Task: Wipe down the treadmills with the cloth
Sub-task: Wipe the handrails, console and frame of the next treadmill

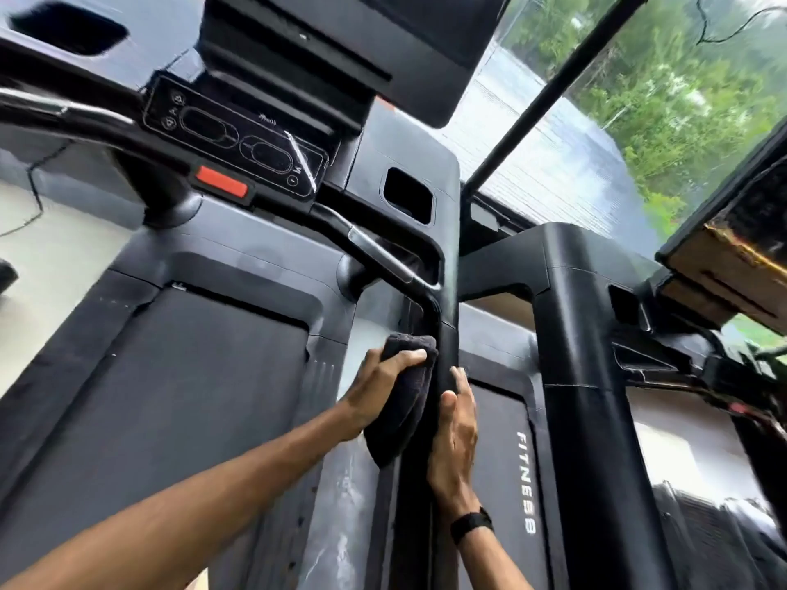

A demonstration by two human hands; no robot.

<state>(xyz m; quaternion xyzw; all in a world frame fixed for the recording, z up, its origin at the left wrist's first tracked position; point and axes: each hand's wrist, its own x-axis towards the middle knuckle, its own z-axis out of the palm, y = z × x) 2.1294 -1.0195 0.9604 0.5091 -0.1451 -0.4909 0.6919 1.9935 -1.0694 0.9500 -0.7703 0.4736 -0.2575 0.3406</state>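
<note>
Against the treadmill's upright post [448, 355], the left hand [381, 387] gripped the dark cloth [402, 402], pressing it to the post's side. Just right of it, the right hand [455, 432] clasped the same post, a black watch [470, 525] on its wrist.

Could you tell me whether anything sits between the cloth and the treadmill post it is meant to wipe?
Nothing visible does. The left hand presses the cloth directly against the post, while the right hand grips that post on its other side.
</note>
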